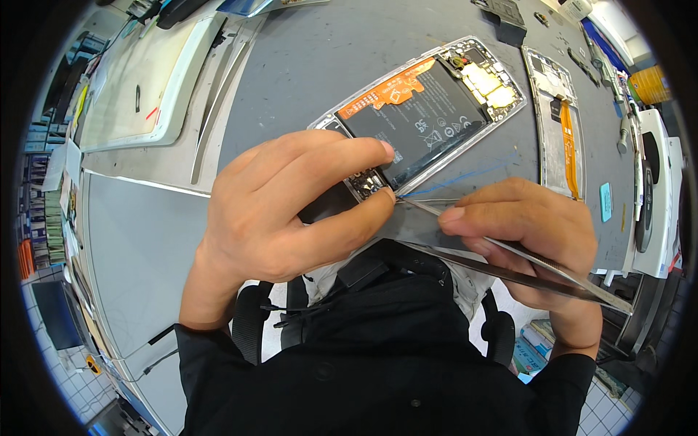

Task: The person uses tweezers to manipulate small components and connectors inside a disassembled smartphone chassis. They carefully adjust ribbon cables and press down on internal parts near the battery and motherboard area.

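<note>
An opened smartphone [436,120] lies tilted on the grey mat, showing its black battery, an orange flex cable [392,89] and bare boards at both ends. My left hand [291,200] is closed over its lower end, with fingertips on the battery's corner and by the bottom board. That hand hides part of the lower end. In my right hand [527,225] is a pair of metal tweezers [534,258], whose thin tip reaches the phone's lower right corner beside my left fingers. Fine blue wire strands [462,178] lie by that corner.
To the right lies another phone frame [547,109] with an orange flex cable. Beyond it are small tools and a teal piece [606,202]. A white-rimmed pad [145,87] stands on a metal plate at the left. A black block [504,20] sits at the far edge.
</note>
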Demonstrator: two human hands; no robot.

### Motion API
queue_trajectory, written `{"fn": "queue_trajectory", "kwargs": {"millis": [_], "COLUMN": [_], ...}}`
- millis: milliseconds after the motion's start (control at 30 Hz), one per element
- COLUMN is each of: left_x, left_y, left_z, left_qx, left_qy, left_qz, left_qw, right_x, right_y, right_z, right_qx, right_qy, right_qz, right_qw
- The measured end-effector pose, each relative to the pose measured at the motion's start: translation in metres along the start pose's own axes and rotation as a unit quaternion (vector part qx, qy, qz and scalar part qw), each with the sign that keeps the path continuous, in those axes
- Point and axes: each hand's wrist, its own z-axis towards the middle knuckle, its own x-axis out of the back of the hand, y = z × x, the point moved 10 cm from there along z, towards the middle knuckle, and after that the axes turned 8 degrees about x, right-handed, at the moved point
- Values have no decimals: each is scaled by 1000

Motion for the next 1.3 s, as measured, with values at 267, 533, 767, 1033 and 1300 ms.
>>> {"fn": "queue_trajectory", "kwargs": {"millis": [267,533,767,1033,1300], "left_x": [0,0,0,-1,-4], "left_y": [0,0,-1,0,-1], "left_z": [0,0,-1,0,-4], "left_qx": [6,1,8,17,3], "left_qy": [0,6,-1,-34,-33], "left_qz": [-2,-1,-4,-6,-2], "left_qw": [1000,1000,1000,999,999], "right_x": [0,-1,-3,-2,-2], "right_y": [-1,-1,-1,2,4], "right_z": [0,1,1,-4,-11], "right_qx": [-3,-8,-9,32,66], "right_qy": [-2,-10,-9,9,33], "right_qz": [-3,-5,5,49,58], "right_qw": [1000,1000,1000,998,996]}}
